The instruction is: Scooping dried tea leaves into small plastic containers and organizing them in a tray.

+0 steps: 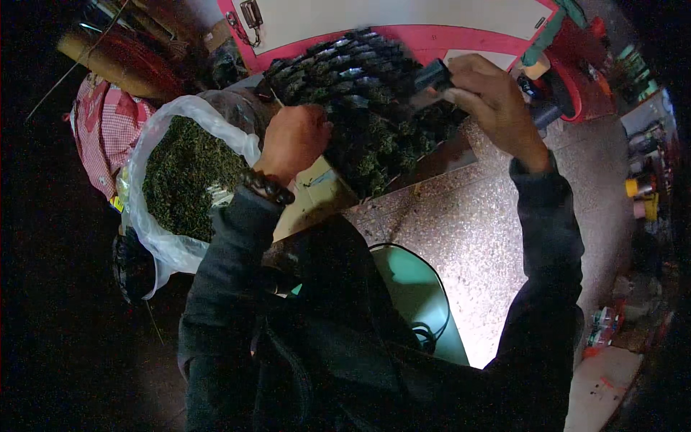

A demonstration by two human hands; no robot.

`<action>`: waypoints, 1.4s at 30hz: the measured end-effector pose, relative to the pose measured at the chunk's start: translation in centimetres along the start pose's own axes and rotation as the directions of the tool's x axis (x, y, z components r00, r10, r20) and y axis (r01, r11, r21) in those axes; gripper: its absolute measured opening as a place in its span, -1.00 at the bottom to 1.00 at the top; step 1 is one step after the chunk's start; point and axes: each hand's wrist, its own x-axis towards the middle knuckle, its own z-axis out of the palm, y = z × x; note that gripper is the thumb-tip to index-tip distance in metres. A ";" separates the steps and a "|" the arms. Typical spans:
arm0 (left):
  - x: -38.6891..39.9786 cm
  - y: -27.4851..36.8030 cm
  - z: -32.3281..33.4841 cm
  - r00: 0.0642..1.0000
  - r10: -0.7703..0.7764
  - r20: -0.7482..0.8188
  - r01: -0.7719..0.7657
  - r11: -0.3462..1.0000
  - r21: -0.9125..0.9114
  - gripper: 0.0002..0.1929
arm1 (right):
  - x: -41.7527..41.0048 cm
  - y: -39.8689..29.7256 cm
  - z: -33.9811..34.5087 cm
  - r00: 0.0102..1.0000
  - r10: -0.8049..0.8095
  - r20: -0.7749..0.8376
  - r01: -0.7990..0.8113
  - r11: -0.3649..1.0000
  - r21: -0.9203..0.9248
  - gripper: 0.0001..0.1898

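My right hand grips a small dark plastic pot or bag between thumb and fingers. It is raised above the right side of a mass of small black containers, set in close rows with dark crumbly material among them. My left hand is curled into a fist over their left edge, a dark bead bracelet at its wrist. Whether anything is inside that fist is hidden. Left of it stands an opened translucent plastic bag holding dark, greenish-brown loose material, with a pale object showing in it.
A pink-framed white panel with a metal latch borders the far side. Cardboard lies under the left hand. Speckled floor shows at right, beside a green surface with a dark cable. A red checked cloth is left.
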 end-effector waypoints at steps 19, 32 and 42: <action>-6.5 4.8 -0.9 0.994 0.093 -0.050 -0.098 0.989 -0.112 -0.52 | -6.5 -3.5 -2.5 0.977 0.213 0.008 -0.213 0.977 0.014 -0.85; -3.8 2.8 0.3 0.999 -0.017 -0.032 0.018 1.000 0.023 -0.24 | -2.8 -3.3 -1.1 0.996 0.092 -0.014 -0.092 0.995 -0.041 -0.85; -4.2 3.0 1.4 0.989 -0.149 0.009 0.150 0.988 -0.045 -0.33 | 5.0 -3.3 3.1 0.997 -0.074 -0.028 0.075 0.995 0.064 -0.83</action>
